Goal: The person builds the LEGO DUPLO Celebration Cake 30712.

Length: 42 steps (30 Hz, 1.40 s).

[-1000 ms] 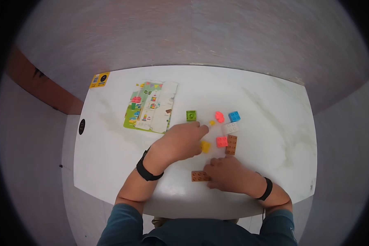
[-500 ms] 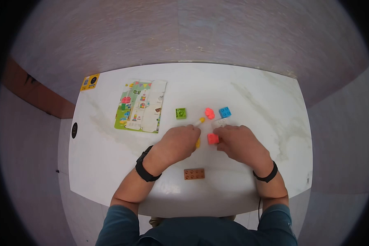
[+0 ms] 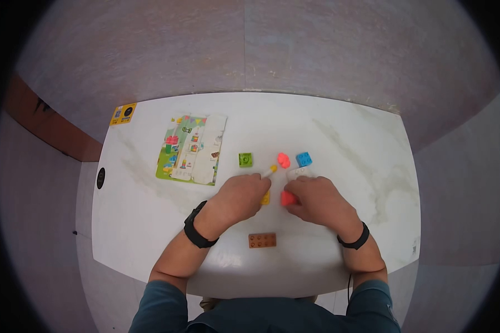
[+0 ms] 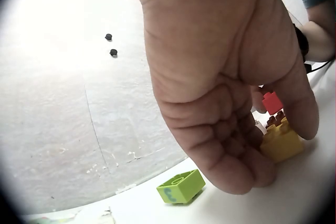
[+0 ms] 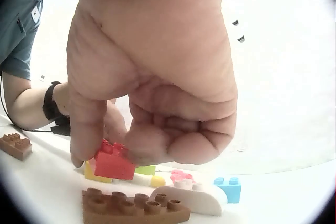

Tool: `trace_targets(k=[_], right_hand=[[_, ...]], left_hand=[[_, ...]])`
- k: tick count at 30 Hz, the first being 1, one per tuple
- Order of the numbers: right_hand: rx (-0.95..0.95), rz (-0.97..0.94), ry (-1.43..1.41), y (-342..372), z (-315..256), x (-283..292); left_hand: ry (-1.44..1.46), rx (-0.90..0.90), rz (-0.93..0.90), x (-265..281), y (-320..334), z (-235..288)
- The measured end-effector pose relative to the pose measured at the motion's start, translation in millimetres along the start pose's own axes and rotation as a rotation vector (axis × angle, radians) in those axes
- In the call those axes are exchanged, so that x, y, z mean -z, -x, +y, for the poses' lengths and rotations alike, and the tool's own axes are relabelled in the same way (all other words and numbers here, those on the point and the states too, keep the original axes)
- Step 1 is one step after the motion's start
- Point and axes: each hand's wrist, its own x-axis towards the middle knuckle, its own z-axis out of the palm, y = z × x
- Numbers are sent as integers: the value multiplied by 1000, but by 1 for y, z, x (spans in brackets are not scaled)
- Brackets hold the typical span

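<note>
My left hand point(image 3: 240, 194) pinches a yellow brick point(image 4: 283, 141) between thumb and fingertips on the white table. Just beyond it lies a white candle-shaped piece with a yellow tip point(image 3: 273, 168), partly behind the fingers. My right hand point(image 3: 319, 200) grips a pinkish-red studded brick point(image 5: 114, 162) with thumb and forefinger, facing the yellow one. A rounded white brick point(image 5: 191, 198) and a brown brick point(image 5: 136, 208) sit beside the right hand; in the head view the hand hides that brown brick. Another brown brick point(image 3: 262, 240) lies nearer the body.
Farther back are a green brick point(image 3: 245, 160) with its hollow side up, a pink flower-like piece point(image 3: 283, 160) and a blue brick point(image 3: 304, 159). A printed instruction sheet point(image 3: 191, 149) lies to the left. A yellow label point(image 3: 122, 114) marks the far left corner.
My right hand has left the near brown brick and moved forward to the pinkish-red brick, which it now grips. The left hand has drawn in over the yellow brick. The view has shifted slightly.
</note>
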Motion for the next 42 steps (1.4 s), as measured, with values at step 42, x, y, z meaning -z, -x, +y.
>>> trace_targets(k=[42], right_hand=[[5, -8, -517, 6, 0, 26]], left_hand=[[350, -156, 203, 52, 21, -7]])
